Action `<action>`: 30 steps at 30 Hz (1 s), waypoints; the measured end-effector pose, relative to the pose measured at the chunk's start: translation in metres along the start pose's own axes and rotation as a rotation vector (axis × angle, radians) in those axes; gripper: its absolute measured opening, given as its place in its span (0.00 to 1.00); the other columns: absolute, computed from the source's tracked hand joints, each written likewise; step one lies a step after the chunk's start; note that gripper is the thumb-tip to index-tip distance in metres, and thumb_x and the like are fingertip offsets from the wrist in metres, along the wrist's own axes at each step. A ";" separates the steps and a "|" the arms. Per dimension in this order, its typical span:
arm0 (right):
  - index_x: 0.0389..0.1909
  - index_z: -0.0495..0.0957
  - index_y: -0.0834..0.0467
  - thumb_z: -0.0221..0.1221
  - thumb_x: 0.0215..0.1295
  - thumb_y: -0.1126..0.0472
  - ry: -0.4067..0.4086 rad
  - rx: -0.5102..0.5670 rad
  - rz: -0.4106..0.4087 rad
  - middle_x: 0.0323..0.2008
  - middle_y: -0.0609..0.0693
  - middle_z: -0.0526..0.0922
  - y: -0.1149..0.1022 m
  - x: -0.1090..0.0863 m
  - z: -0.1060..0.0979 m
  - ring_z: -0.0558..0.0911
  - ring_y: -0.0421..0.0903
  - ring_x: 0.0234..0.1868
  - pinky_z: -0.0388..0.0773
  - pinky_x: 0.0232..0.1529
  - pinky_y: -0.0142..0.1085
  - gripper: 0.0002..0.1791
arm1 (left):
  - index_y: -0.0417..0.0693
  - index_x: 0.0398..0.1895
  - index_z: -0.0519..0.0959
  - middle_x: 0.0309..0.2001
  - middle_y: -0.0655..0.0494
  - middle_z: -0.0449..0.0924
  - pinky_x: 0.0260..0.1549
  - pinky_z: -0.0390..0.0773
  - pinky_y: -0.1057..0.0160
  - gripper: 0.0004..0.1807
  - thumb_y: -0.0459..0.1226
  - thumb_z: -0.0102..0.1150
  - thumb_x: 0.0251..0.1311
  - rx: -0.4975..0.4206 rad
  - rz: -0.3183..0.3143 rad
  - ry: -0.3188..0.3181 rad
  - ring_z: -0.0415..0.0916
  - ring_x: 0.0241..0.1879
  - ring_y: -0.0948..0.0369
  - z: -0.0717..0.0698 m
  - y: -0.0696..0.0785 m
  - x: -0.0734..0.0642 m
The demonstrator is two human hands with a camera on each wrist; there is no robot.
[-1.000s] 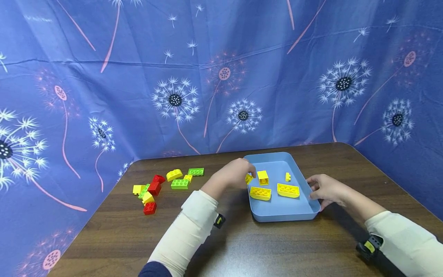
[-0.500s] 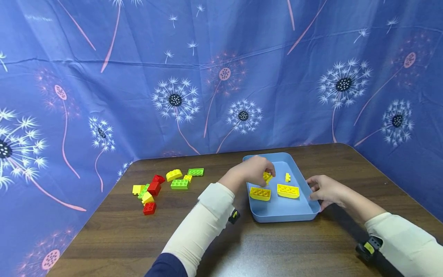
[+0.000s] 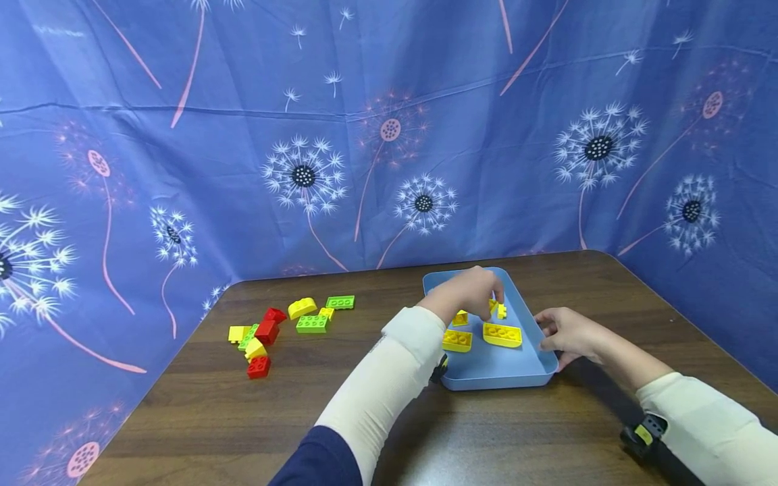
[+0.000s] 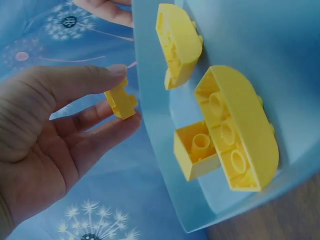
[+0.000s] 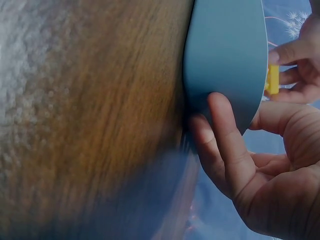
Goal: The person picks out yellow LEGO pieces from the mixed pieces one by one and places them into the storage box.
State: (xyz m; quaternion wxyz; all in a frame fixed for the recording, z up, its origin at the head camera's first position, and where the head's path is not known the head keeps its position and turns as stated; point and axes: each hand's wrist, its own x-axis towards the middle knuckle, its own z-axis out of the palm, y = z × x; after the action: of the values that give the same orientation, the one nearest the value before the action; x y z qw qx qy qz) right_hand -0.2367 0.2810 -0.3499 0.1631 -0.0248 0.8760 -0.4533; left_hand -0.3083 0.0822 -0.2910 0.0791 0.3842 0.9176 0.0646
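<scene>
My left hand [image 3: 471, 293] reaches over the blue tray [image 3: 495, 371] from the left. In the left wrist view it pinches a small yellow building brick [image 4: 121, 100] between thumb and fingers. Two long yellow bricks with rounded ends lie in the tray, one [image 3: 502, 335] right of the other [image 3: 457, 341]. A square yellow brick [image 4: 196, 150] sits open side up beside them. Another small yellow piece [image 3: 502, 311] shows just right of the left hand. At the tray's right side, my right hand [image 3: 571, 334] holds the wall, fingers on its outer face and thumb at the rim.
Left of the tray, a loose group of bricks lies on the brown wooden table [image 3: 340, 378]: red bricks [image 3: 266, 331], green bricks [image 3: 312, 324] and yellow bricks [image 3: 302, 308]. A blue dandelion-print cloth [image 3: 340, 223] hangs behind the table.
My left hand has moved right across the tray with the small yellow brick, from the left rim, past the square brick, to near the small piece. My right hand has stayed on the tray wall.
</scene>
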 end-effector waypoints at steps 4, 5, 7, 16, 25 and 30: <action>0.63 0.54 0.81 0.59 0.56 0.76 0.006 -0.009 0.003 0.41 0.66 0.74 0.000 0.001 0.000 0.81 0.50 0.33 0.83 0.28 0.46 0.36 | 0.54 0.48 0.84 0.44 0.63 0.79 0.32 0.77 0.71 0.19 0.31 0.72 0.52 -0.050 -0.086 -0.009 0.74 0.38 0.65 0.004 0.003 0.009; 0.63 0.54 0.81 0.59 0.56 0.76 0.006 -0.009 0.001 0.41 0.66 0.74 0.000 0.001 0.000 0.81 0.50 0.33 0.83 0.28 0.46 0.35 | 0.54 0.48 0.84 0.44 0.63 0.78 0.31 0.77 0.71 0.19 0.31 0.72 0.52 -0.064 -0.109 -0.014 0.74 0.36 0.65 0.005 0.003 0.012; 0.63 0.54 0.81 0.59 0.56 0.76 0.006 -0.010 -0.002 0.40 0.66 0.74 -0.001 0.001 0.000 0.81 0.50 0.32 0.83 0.27 0.46 0.35 | 0.54 0.48 0.84 0.44 0.62 0.78 0.28 0.76 0.70 0.19 0.29 0.71 0.52 -0.088 -0.147 -0.019 0.75 0.33 0.63 0.005 0.003 0.016; 0.63 0.55 0.81 0.59 0.57 0.76 0.012 -0.012 0.001 0.41 0.66 0.75 0.001 0.001 0.001 0.82 0.50 0.31 0.83 0.27 0.45 0.34 | 0.55 0.50 0.83 0.45 0.65 0.79 0.34 0.75 0.70 0.19 0.29 0.67 0.56 -0.044 -0.194 -0.024 0.73 0.39 0.66 0.014 0.003 0.032; 0.63 0.54 0.82 0.58 0.57 0.76 0.009 -0.010 -0.019 0.42 0.67 0.74 0.003 0.000 0.001 0.81 0.50 0.31 0.83 0.26 0.45 0.34 | 0.54 0.42 0.83 0.39 0.64 0.78 0.35 0.75 0.68 0.12 0.31 0.67 0.56 0.006 -0.217 -0.131 0.73 0.37 0.65 0.022 -0.007 0.031; 0.62 0.55 0.82 0.58 0.57 0.76 0.010 -0.010 -0.020 0.41 0.67 0.74 0.003 0.001 0.001 0.82 0.50 0.31 0.83 0.26 0.45 0.34 | 0.52 0.43 0.82 0.37 0.63 0.78 0.32 0.75 0.68 0.13 0.30 0.68 0.56 -0.039 -0.227 -0.113 0.73 0.35 0.64 0.020 -0.011 0.026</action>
State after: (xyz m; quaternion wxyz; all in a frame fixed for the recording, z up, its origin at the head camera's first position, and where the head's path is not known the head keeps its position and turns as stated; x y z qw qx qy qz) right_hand -0.2367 0.2812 -0.3529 0.1542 -0.0321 0.8788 -0.4506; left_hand -0.3297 0.0942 -0.3147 0.1447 0.2791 0.9479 0.0512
